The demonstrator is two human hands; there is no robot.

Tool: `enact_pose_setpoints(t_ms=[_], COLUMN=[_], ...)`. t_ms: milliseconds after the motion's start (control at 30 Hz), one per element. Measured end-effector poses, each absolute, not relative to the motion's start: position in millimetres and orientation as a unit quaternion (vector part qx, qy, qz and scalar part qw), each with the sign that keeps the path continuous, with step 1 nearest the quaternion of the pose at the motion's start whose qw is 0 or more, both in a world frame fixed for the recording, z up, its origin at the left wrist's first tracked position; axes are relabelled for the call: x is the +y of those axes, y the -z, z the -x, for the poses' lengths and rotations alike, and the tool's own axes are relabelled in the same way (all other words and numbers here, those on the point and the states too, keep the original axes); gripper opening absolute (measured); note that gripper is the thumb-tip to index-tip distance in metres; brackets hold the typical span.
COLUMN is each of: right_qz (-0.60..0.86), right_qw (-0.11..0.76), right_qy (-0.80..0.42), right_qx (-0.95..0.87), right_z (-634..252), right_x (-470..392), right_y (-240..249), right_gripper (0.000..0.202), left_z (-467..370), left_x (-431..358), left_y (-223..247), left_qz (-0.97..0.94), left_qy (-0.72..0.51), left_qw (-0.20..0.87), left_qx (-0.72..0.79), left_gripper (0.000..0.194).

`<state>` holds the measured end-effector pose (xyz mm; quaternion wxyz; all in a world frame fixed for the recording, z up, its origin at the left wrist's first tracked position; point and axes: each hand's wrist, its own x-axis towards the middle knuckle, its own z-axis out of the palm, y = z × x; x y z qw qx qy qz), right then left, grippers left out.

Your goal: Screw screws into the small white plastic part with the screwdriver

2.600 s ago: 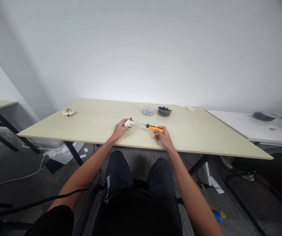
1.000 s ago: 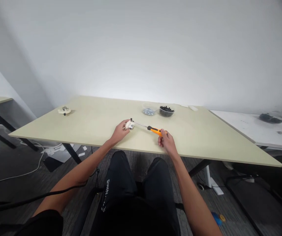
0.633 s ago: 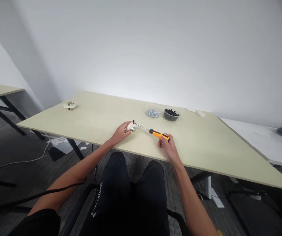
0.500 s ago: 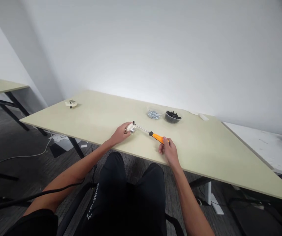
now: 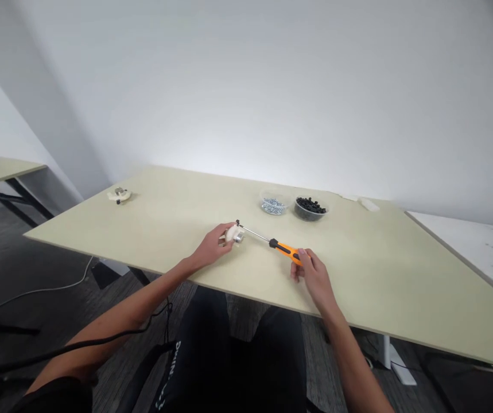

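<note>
Near the front of the table, my left hand (image 5: 212, 246) is closed around a small cream plastic part (image 5: 231, 233) with a silvery metal piece on it. A small black piece (image 5: 237, 222) sits at the part's upper edge. My right hand (image 5: 313, 272) grips the orange and black handle of a screwdriver (image 5: 287, 250). Its metal shaft points left, and the tip meets or nearly meets the black piece; exact contact is too small to make out. My right fingertips are partly hidden behind the handle.
Behind my hands stand a clear tub of silvery screws (image 5: 274, 205) and a clear tub of small black pieces (image 5: 310, 208). A similar cream part (image 5: 119, 195) lies at the table's far left. White scraps (image 5: 367, 204) lie by the wall. A cable (image 5: 100, 339) crosses my left arm.
The camera view has shifted, so the table and both hands appear slightly lower and wider apart. Both holds are unchanged, and the screwdriver tip stays at the black piece.
</note>
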<state>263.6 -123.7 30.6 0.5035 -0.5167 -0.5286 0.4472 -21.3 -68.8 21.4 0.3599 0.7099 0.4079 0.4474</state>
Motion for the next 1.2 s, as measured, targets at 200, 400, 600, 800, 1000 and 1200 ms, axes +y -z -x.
enact_pose_setpoints(t_ms=[200,400,600,800,1000,1200], right_qz=[0.509,0.576,0.532,0.504,0.42,0.4], right_qw=[0.535,0.461,0.478,0.533,0.592,0.598], right_qy=[-0.429,-0.349,-0.417,-0.323,-0.316,-0.318], right_qx=[-0.52,-0.578,-0.561,-0.598,-0.611,-0.618], right_z=[-281.2,-297.4,-304.8,-305.0,-284.3,-281.2], right_x=[-84.3,-23.4,0.7,-5.8,-10.3,-15.1], right_y=[-67.5,-100.2,-101.9,-86.5,-76.3,-73.8], right_gripper=[0.038,0.043,0.02,0.024,0.047,0.045], left_z=[5.5,-18.5,-26.1,-17.6,-11.9,-7.2], left_x=[-35.2,8.6,19.9,17.2,24.0,23.8], left_y=[-36.8,-29.6,-24.1,-23.4,-27.9,-28.5], left_qz=[-0.687,-0.582,-0.555,-0.607,-0.656,-0.641], left_qy=[-0.433,-0.42,-0.396,-0.324,-0.252,-0.237], left_qw=[0.4,0.512,0.569,0.601,0.595,0.628], left_qx=[0.425,0.472,0.46,0.407,0.39,0.373], left_gripper=[0.051,0.034,0.033,0.036,0.032,0.031])
